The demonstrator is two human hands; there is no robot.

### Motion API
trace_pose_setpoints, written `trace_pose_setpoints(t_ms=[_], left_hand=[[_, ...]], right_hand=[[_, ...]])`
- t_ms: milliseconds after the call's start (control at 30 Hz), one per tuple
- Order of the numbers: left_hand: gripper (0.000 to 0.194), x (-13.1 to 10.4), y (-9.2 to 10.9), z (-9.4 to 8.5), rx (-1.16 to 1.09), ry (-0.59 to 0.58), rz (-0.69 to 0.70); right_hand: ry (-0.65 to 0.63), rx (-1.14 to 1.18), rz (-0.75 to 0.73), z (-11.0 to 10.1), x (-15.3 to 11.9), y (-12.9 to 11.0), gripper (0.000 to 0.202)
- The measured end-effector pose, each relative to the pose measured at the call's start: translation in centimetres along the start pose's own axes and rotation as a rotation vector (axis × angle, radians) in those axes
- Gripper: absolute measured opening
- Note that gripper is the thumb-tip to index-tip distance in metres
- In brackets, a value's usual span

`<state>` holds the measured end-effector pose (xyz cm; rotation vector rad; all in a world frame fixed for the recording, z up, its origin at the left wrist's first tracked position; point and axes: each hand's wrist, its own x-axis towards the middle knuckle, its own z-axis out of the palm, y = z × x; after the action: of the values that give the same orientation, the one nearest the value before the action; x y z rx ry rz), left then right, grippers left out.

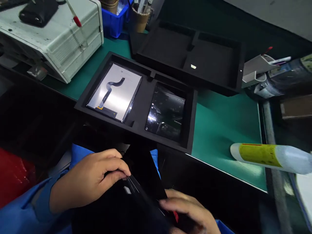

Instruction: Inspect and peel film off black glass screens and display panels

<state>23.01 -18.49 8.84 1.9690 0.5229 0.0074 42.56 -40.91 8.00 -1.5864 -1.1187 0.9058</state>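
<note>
Dark item: bottom centre of the frame, between the hands; blur and shadow hid its full shape.
Left hand [90, 182]: lower left, thumb and fingertips pinched narrowly on the item's edge [139, 192].
Right hand [190, 209]: lower right, fingers bent beside the item; blurred, so whether it gripped could not be told.
Handling: a light hold by the rims, both sides supported and level, seemed wisest; squeezing or twisting might have stressed the edge.
Near tray [141, 110]: centre, black, two recesses.
Right recess: glossy dark panel [167, 112], best kept free of finger marks.
Left recess: pale-backed panel [122, 92] with a ribbon cable [108, 91] lying across it, which would have called for care against snagging; its small print was unreadable.
Bottle [292, 159]: right edge, yellow label [260, 154], lettering too blurred to read.
Surface [224, 113]: green, beneath the trays.
Rear tray [209, 52]: upper centre, black, behind the near one; no brand was legible.
</note>
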Motion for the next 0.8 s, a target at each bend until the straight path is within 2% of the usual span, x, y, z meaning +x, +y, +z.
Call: trace_pose_setpoints(t_ms=[67, 133, 200, 300, 600, 800], left_hand=[[0.025, 0.1, 0.0, 0.7, -0.026, 0.017, 0.048], [0.027, 0.1, 0.0, 1.3, -0.031, 0.012, 0.094], [0.028, 0.1, 0.2, 1.6, -0.015, -0.008, 0.124], [0.027, 0.3, 0.5, 1.7, 0.011, -0.013, 0.147], [0.026, 0.6, 0.4, 2.1, -0.016, -0.082, 0.078], [0.026, 0.6, 0.2, 2.1, -0.025, -0.088, 0.069]], right_hand=[[0.058, 0.257, 0.131, 0.0, 0.8, -0.1, 0.039], [0.067, 0.496, 0.243, 0.4, 2.2, -0.1, 0.035], [0.052, 0.594, 0.293, 0.8, 3.7, 0.3, 0.031], [0.037, 0.607, 0.306, 1.2, 4.9, 1.0, 0.03], [-0.018, 0.629, 0.272, 0.9, 5.1, 1.3, 0.017], [0.059, 0.608, 0.281, 1.3, 5.1, 1.6, 0.015]])
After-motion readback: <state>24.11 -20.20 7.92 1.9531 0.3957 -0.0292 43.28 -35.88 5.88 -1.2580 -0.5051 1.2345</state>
